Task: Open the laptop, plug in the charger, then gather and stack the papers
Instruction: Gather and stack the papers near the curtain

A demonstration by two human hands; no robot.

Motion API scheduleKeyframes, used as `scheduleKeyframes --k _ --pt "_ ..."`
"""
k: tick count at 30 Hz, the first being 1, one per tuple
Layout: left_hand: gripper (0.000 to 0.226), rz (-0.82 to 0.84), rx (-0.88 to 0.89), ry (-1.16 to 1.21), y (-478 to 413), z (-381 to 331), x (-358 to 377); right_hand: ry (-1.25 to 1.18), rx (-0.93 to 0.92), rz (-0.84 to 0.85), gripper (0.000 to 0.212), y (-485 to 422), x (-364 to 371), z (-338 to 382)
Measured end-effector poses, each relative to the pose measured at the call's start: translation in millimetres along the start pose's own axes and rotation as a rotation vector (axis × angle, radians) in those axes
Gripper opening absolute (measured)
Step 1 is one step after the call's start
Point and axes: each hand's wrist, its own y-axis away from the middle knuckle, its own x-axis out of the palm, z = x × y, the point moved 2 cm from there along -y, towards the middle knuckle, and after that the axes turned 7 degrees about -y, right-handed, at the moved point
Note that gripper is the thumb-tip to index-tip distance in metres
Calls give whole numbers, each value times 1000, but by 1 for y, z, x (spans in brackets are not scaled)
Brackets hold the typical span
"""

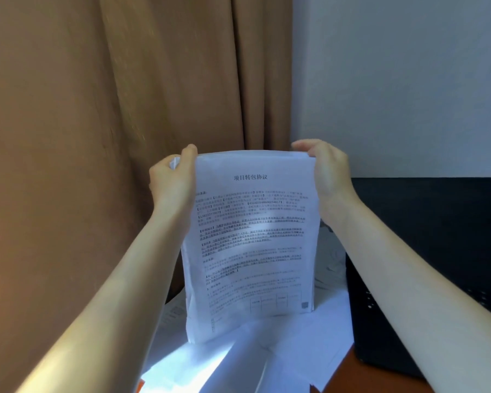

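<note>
A stack of printed papers (253,245) stands upright on its bottom edge in the middle of the view, printed side facing me. My left hand (173,180) grips its upper left corner and my right hand (326,177) grips its upper right corner. The stack's lower edge rests on several loose white sheets (267,353) lying flat on the desk. The open black laptop (425,251) stands to the right, its screen dark and its keyboard partly hidden by my right forearm. No charger is in view.
A brown curtain (97,137) hangs at the left and behind the papers. A pale wall (408,80) rises behind the laptop. A strip of orange-brown desk (343,375) shows at the bottom beside the laptop.
</note>
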Motion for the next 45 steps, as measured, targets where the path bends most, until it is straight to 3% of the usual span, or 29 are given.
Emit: scheduleKeyframes --k 1,4,6,8,12,17,21,26,31,33,35,38,39,42,45 --pt "39 3 32 -3 2 0 -1 -18 -11 67 17 1 -3 -2" --pt "29 76 158 -23 17 14 -7 47 39 285 46 12 -26 -29" --pt "33 173 146 13 32 45 -12 140 212 351 41 31 -45 -62" --pt "33 236 83 20 48 84 -16 216 328 375 28 49 -57 -91" --pt "18 273 -13 -28 63 123 -18 310 252 351 15 59 -54 -101" --pt "16 277 46 -90 66 96 -32 309 182 355 14 59 -38 -80" --pt "24 428 -67 -88 80 88 -55 235 327 331 9 65 -38 -80" --pt "13 352 -102 -374 91 105 -81 255 493 320 8 85 -20 -112" --pt "17 302 -84 -566 90 114 -95 402 476 486 20 95 -23 -134" --pt "20 261 -97 -556 88 116 -99 531 461 548 19 103 -36 -137" --pt "19 226 -93 -539 84 117 -103 806 400 666 21 115 -52 -138" --pt "15 221 -62 -538 77 117 -104 1227 401 964 52 136 -68 -122" --pt "14 233 -58 -540 76 117 -103 1300 422 1024 50 139 -70 -116" --pt "15 270 -45 -605 78 123 -101 1353 404 1034 22 142 -67 -110" --pt "15 299 -44 -687 84 128 -104 1542 187 987 25 139 -63 -120"
